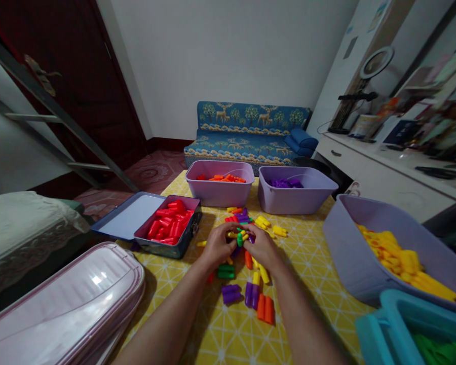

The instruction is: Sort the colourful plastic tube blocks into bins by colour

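My left hand (219,247) and my right hand (263,248) meet over the middle of the table. Between their fingertips is a small green and yellow plastic piece (240,238), which both hands pinch. Its exact shape is partly hidden by the fingers. Loose plastic pieces lie below and around the hands: a green pair (226,271), a purple pair (231,294), a purple piece with a yellow end (252,294) and an orange pair (265,309). Beyond the fingers are yellow pieces (279,231) and a mixed heap.
A tin box (180,247) of red pieces stands open at left, near pink lids (64,299). Two lilac bins (220,195) (300,200) stand at the back with orange and purple pieces. At right are a bin (349,253) of yellow pieces and a turquoise bin (387,319).
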`<state>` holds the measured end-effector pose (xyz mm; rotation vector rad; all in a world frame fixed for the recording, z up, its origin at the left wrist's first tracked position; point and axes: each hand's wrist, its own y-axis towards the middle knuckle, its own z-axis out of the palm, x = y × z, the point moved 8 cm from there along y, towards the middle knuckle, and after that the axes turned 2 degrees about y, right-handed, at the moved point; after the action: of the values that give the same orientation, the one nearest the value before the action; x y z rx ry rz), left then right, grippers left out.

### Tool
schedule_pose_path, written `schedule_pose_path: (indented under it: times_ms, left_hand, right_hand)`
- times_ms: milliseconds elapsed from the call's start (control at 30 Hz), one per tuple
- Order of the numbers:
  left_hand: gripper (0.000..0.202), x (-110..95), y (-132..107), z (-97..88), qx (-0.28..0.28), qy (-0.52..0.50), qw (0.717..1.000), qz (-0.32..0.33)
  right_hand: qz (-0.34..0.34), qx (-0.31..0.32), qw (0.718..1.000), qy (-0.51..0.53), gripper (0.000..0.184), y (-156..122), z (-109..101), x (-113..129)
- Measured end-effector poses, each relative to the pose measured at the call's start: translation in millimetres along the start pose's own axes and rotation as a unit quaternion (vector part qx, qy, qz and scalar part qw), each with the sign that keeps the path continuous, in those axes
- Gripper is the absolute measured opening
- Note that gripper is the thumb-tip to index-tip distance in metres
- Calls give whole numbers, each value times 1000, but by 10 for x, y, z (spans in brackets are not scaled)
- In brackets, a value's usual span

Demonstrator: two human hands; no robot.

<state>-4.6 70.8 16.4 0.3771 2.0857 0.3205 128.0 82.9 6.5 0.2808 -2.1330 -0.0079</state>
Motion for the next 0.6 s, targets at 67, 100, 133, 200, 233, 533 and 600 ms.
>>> schedule_pose_path:
  times_ms: [67, 100, 133, 200, 233, 533, 600]
  left_hand:
    - [43, 9, 5, -18, -14, -28, 1000, -4]
    - [43, 13, 8, -20, -16, -36, 999, -8]
    - [43, 17, 12, -18, -16, -41, 999, -12]
    - [41, 31, 18, -15, -16, -41, 999, -19]
    - [41, 40, 20, -11, -14, -34, 999, -23]
    - [30, -34, -6, 50, 29, 87, 996, 8]
    - [27, -70, -10, 63, 38, 112, 993, 18]
  right_hand:
    - [-6, 8, 1000, -16, 46, 1, -10, 17]
    - [-9, 11, 999, -38, 44, -4, -23, 37]
    - [-14, 11, 998, -66, 41, -12, -42, 63]
    - [-32, 2, 991, -134, 33, -36, -92, 143]
    - [-45, -7, 985, -165, 29, -50, -119, 192]
    - [-10, -150, 988, -13, 14, -30, -412, 120]
    - [3, -172, 978, 121, 20, -15, -493, 24]
